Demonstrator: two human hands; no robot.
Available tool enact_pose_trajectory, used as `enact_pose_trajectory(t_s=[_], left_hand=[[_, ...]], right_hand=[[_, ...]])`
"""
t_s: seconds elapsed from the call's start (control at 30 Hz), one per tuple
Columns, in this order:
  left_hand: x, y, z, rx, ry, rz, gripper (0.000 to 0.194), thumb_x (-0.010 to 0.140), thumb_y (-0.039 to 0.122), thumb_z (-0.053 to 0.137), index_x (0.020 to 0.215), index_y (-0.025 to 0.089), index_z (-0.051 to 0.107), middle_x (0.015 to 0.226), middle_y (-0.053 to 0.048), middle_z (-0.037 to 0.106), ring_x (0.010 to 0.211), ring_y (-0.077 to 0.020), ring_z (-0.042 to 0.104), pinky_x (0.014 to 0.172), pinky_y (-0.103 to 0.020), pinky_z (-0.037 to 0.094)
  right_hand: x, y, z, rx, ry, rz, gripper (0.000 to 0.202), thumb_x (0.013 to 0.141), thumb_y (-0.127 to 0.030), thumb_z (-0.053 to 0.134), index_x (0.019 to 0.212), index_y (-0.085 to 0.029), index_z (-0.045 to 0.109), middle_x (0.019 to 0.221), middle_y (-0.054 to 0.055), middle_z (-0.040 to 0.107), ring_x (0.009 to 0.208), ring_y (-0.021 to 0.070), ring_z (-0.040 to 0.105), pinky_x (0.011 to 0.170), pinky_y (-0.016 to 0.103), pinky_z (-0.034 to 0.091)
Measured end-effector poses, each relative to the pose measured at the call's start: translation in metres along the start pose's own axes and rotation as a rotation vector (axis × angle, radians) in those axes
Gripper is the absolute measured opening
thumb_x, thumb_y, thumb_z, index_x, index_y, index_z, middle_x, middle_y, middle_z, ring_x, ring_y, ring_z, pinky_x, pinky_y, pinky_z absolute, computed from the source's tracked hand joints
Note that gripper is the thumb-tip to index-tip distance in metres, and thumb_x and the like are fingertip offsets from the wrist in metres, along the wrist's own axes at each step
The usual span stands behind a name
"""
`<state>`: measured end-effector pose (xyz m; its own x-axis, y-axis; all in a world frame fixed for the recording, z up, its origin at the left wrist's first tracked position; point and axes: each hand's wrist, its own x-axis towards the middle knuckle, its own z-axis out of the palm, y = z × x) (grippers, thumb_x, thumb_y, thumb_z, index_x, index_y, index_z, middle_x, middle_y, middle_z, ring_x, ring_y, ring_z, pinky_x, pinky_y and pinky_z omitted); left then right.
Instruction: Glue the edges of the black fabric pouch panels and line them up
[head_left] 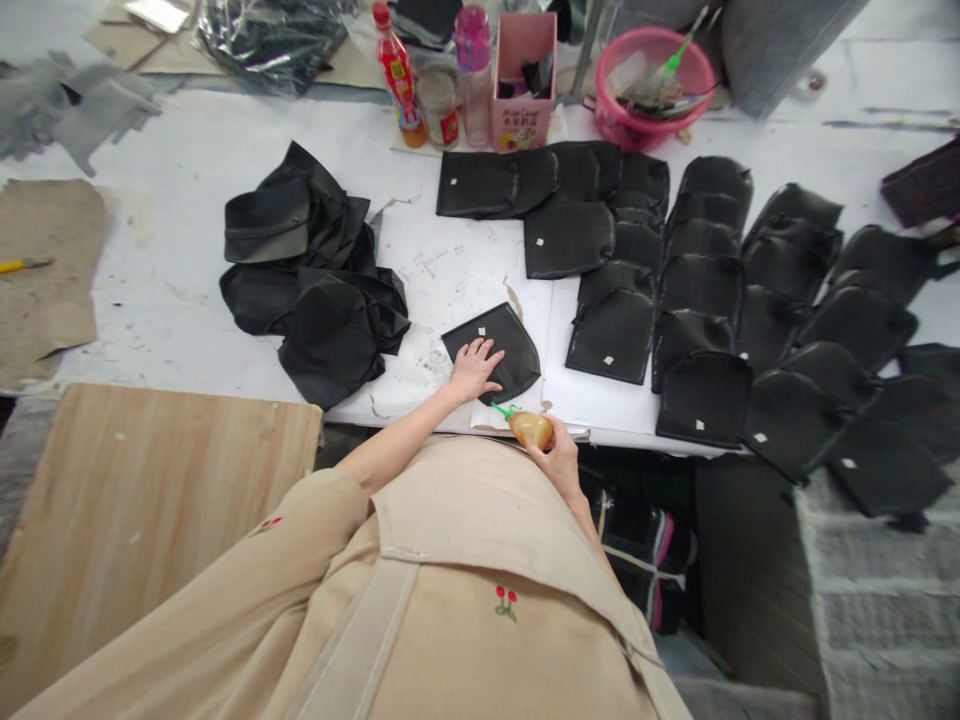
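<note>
A black leather-like piece (517, 352) with one curved end and a small white mark lies flat near the table's front edge. My left hand (475, 372) rests on it with the fingers spread. In my right hand (556, 452) is a squeeze glue bottle (529, 429), its amber body gripped between thumb and fingers. The bottle's green nozzle points left, at the near edge of the black piece; whether it touches cannot be made out. To the left lies a loose heap of black pieces (330, 310).
Overlapping rows of similar black pieces (701, 285) cover the right side. Along the back stand a red-capped drink bottle (397, 75), a jar (439, 105), a pink box (525, 120) and a pink basin (622, 125). A wooden board (165, 500) is at the lower left.
</note>
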<state>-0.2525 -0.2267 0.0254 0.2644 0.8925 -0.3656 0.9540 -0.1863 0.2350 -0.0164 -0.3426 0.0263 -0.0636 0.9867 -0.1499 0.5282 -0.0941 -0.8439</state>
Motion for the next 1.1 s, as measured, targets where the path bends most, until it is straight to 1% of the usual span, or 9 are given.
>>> enact_pose_trajectory(t_s=[0.13, 0.27, 0.37, 0.47, 0.57, 0.73, 0.9, 1.0, 1.1], left_hand=[[0.004, 0.01, -0.002, 0.027, 0.016, -0.069, 0.072, 0.084, 0.052, 0.071, 0.147, 0.025, 0.049, 0.157, -0.016, 0.038, 0.14, -0.0377, 0.034, 0.11, -0.052, 0.036], [0.015, 0.02, -0.005, 0.04, 0.018, -0.148, 0.07, 0.085, 0.059, 0.067, 0.143, 0.024, 0.051, 0.153, -0.018, 0.04, 0.132, -0.0416, 0.04, 0.101, -0.053, 0.042], [0.027, 0.025, -0.005, 0.045, 0.046, -0.189, 0.069, 0.085, 0.065, 0.063, 0.137, 0.021, 0.054, 0.146, -0.021, 0.043, 0.129, -0.0422, 0.043, 0.097, -0.051, 0.045], [0.035, 0.027, -0.005, 0.041, 0.055, -0.205, 0.069, 0.085, 0.067, 0.061, 0.134, 0.019, 0.054, 0.141, -0.021, 0.046, 0.125, -0.0411, 0.046, 0.093, -0.048, 0.047], [0.037, 0.027, -0.005, 0.046, 0.043, -0.201, 0.069, 0.086, 0.068, 0.059, 0.134, 0.019, 0.053, 0.14, -0.021, 0.046, 0.122, -0.04, 0.047, 0.092, -0.047, 0.047], [0.037, 0.03, -0.008, 0.032, 0.012, -0.217, 0.072, 0.086, 0.071, 0.056, 0.136, 0.019, 0.05, 0.14, -0.022, 0.042, 0.121, -0.0388, 0.05, 0.093, -0.044, 0.047], [0.036, 0.033, -0.011, 0.011, -0.008, -0.243, 0.067, 0.088, 0.064, 0.06, 0.134, 0.017, 0.05, 0.137, -0.021, 0.043, 0.112, -0.0356, 0.057, 0.088, -0.039, 0.049], [0.035, 0.032, -0.011, -0.014, -0.028, -0.249, 0.065, 0.089, 0.061, 0.061, 0.135, 0.017, 0.049, 0.137, -0.021, 0.042, 0.11, -0.0346, 0.06, 0.089, -0.039, 0.049], [0.034, 0.03, -0.01, -0.039, -0.036, -0.238, 0.064, 0.089, 0.06, 0.061, 0.134, 0.017, 0.048, 0.137, -0.022, 0.042, 0.109, -0.0337, 0.061, 0.089, -0.038, 0.05]], right_hand=[[-0.002, -0.005, -0.006, 0.007, 0.06, 0.056, 0.053, 0.076, -0.045, 0.071, 0.12, -0.017, 0.061, 0.116, 0.013, 0.071, 0.096, 0.0275, 0.069, 0.079, 0.042, 0.059], [-0.003, -0.009, -0.014, 0.038, 0.163, 0.128, 0.053, 0.077, -0.046, 0.071, 0.121, -0.017, 0.061, 0.116, 0.013, 0.07, 0.096, 0.027, 0.068, 0.079, 0.041, 0.058], [-0.004, -0.011, -0.019, 0.048, 0.256, 0.165, 0.055, 0.078, -0.046, 0.072, 0.123, -0.017, 0.06, 0.116, 0.014, 0.069, 0.097, 0.0271, 0.068, 0.08, 0.04, 0.058], [-0.003, -0.011, -0.021, 0.05, 0.299, 0.168, 0.056, 0.078, -0.046, 0.072, 0.124, -0.017, 0.059, 0.117, 0.014, 0.068, 0.098, 0.027, 0.067, 0.081, 0.04, 0.057], [-0.002, -0.011, -0.019, 0.033, 0.3, 0.143, 0.055, 0.079, -0.046, 0.071, 0.124, -0.018, 0.059, 0.116, 0.014, 0.068, 0.099, 0.0267, 0.067, 0.082, 0.04, 0.057], [0.002, -0.011, -0.009, -0.016, 0.267, 0.062, 0.052, 0.08, -0.045, 0.07, 0.123, -0.018, 0.06, 0.117, 0.013, 0.068, 0.101, 0.0267, 0.066, 0.087, 0.042, 0.056], [0.005, -0.011, -0.003, -0.1, 0.296, 0.01, 0.048, 0.083, -0.043, 0.066, 0.124, -0.019, 0.058, 0.117, 0.013, 0.068, 0.104, 0.0274, 0.065, 0.091, 0.044, 0.055], [0.004, -0.012, -0.004, -0.167, 0.323, -0.054, 0.046, 0.086, -0.041, 0.064, 0.126, -0.019, 0.057, 0.115, 0.012, 0.067, 0.104, 0.0268, 0.065, 0.091, 0.043, 0.055], [0.002, -0.013, -0.005, -0.233, 0.313, -0.111, 0.045, 0.088, -0.039, 0.062, 0.128, -0.019, 0.056, 0.11, 0.011, 0.067, 0.101, 0.0265, 0.065, 0.09, 0.042, 0.055]])
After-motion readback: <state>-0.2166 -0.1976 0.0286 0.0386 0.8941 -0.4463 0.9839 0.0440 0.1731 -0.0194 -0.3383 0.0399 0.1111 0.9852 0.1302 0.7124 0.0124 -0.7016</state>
